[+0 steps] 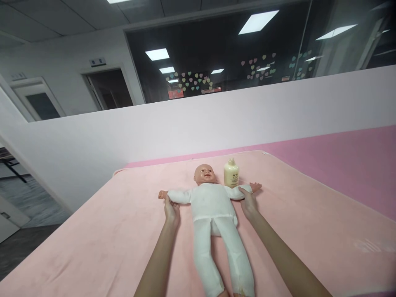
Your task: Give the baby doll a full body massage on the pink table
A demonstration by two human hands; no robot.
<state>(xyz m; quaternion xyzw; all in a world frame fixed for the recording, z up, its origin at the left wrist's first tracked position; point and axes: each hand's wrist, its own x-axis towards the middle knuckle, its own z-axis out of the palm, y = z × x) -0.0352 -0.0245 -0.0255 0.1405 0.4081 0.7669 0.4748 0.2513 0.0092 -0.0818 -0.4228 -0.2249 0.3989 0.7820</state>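
Note:
A baby doll (213, 202) with a white cloth body lies on its back on a pink blanket (123, 231), head away from me and arms spread wide. My left hand (171, 209) is closed around the doll's arm on the left, near its wrist. On the other side, my right hand (248, 202) grips the opposite forearm, just short of the doll's hand. Some of my fingers are hidden beneath the sleeves. Beside the doll's head stands a pale yellow pump bottle (231, 173), upright and touched by neither hand.
Behind the blanket rises a white low wall (198, 130) with a dark glass window (216, 53) above it, dotted with heart stickers. A deeper pink surface (349, 165) shows at the right. Past the blanket's left edge, the floor (37, 202) lies lower.

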